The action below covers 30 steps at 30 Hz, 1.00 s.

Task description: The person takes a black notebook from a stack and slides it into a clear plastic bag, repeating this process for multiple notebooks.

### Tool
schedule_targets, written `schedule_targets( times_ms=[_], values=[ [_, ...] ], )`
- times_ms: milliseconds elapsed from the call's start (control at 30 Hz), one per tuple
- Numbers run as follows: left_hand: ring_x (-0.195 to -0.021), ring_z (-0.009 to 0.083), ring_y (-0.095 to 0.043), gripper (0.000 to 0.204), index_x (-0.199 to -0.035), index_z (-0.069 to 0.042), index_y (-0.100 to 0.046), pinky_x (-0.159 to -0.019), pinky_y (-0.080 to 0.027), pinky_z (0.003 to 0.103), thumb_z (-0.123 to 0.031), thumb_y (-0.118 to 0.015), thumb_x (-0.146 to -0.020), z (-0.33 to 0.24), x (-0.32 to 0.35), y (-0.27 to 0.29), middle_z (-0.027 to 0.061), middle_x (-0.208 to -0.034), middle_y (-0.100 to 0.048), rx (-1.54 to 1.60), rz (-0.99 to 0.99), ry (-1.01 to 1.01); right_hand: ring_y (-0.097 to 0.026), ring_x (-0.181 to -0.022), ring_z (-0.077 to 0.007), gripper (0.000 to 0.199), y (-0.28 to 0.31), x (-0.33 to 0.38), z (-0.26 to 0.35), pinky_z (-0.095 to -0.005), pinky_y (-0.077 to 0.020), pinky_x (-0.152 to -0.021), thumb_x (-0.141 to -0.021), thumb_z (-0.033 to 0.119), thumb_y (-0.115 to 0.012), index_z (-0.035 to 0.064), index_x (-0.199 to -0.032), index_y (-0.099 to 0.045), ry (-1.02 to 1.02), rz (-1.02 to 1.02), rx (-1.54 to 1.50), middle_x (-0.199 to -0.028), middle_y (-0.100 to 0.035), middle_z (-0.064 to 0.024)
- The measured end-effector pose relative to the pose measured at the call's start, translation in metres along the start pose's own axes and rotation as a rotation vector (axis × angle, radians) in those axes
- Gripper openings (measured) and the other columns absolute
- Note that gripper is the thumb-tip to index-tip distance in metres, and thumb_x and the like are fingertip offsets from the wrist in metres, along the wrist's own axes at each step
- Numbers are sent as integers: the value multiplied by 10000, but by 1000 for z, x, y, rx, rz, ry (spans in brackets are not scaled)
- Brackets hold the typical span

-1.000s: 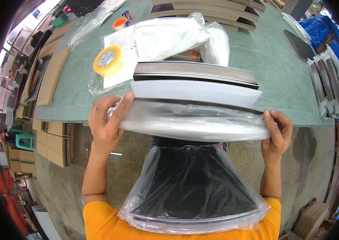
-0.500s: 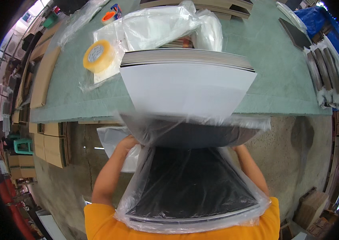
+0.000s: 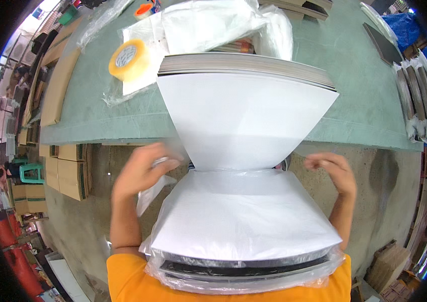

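A clear plastic bag (image 3: 243, 288) lies nearest my body, with a white panel (image 3: 243, 216) under its film and dark edges showing below it. Just beyond, a stack of flat white-faced boards (image 3: 248, 108) rests on the table and overhangs its near edge. My left hand (image 3: 148, 168) is raised left of where panel and stack meet, its fingers curled and slightly blurred. My right hand (image 3: 334, 171) is raised on the other side, thumb and fingers together. Hazy film beside both hands suggests that they pinch the bag's edge; blur hides the exact grip.
On the green table (image 3: 364, 100) lie a roll of clear tape (image 3: 130, 60), crumpled plastic bags (image 3: 213, 25), an orange tape dispenser (image 3: 144, 10) and a dark panel (image 3: 382, 44). Wrapped panels (image 3: 417, 95) stand at the right end. Cardboard boxes (image 3: 65, 176) stand on the floor at left.
Both hands have come up and outward from beside the bag. The raised film is now only a blur, and a white panel shows where the dark one did. The whole view has shifted slightly.
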<state>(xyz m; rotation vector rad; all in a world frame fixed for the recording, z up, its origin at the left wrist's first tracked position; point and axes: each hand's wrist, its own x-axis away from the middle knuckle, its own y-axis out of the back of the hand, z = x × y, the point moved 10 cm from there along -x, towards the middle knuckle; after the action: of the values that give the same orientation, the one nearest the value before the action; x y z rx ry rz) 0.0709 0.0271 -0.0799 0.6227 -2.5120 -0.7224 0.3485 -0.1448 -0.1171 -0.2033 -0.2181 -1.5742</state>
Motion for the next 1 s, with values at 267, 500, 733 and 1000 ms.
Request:
schedule_targets(
  times_ms=[267,500,733,1000],
  values=[
    [-757,262,-536,230,-985,-38,-546,-662,-436,348,-161,-534,-790,-40,0,-155,127,-868,-552,265,462,-393,-176,-1279,-310,582,-166,11,-49,-483,-134,-1012,-855,427,-412,69,-1301,-304,123,835,421,-1374,-227,-142],
    [-791,287,-536,250,-967,-26,-556,-708,-427,347,-211,-559,-798,-12,-71,-135,157,-907,-555,-4,53,-224,-459,-1046,-308,586,-133,-44,-98,-379,-361,-867,-835,509,-387,13,-1134,-480,-178,544,649,-1131,-480,-197],
    [-985,164,-446,613,-1232,-38,-358,-808,-377,304,-317,-621,-754,-154,-39,-15,115,-1112,-430,678,-60,-655,-518,-811,-108,301,-110,-62,75,-267,-425,-702,-788,148,-601,-10,-1031,-519,129,189,-32,-920,-565,-57],
    [-656,72,-514,695,-1233,-53,-322,-607,-402,190,-47,-702,-650,-63,-60,-21,30,-701,-563,549,-203,-151,-525,-787,-93,362,-111,-52,22,-244,-428,-723,-744,105,-651,9,-1066,-515,85,206,-37,-888,-572,-25]
  ],
)
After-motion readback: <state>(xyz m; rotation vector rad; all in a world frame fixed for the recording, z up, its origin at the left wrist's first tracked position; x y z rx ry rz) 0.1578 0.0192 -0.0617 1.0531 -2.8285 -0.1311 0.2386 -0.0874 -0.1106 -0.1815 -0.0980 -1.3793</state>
